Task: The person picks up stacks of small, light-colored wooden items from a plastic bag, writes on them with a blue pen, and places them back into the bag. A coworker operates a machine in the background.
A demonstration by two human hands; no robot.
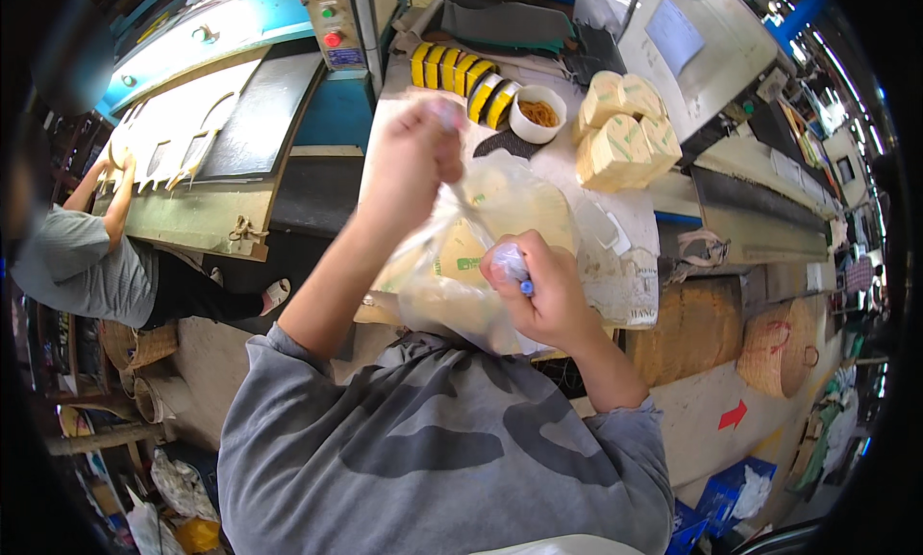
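A see-through plastic bag stands in front of me at the table's near edge, filled with pale yellow pieces that bear green print. My left hand is raised above the bag's left side, closed on a twisted end of its plastic and slightly blurred. Lower and to the right, my right hand is a closed fist around another gathered part of the bag. From that fist sticks out a small blue tip, perhaps of a pen; I cannot make out the rest of it. The plastic is stretched between both hands.
Behind the bag are a white bowl of rubber bands, several yellow-and-black rolls and bundled pale stacks on the table. At the left, another person works at a blue machine. A woven basket stands at the right.
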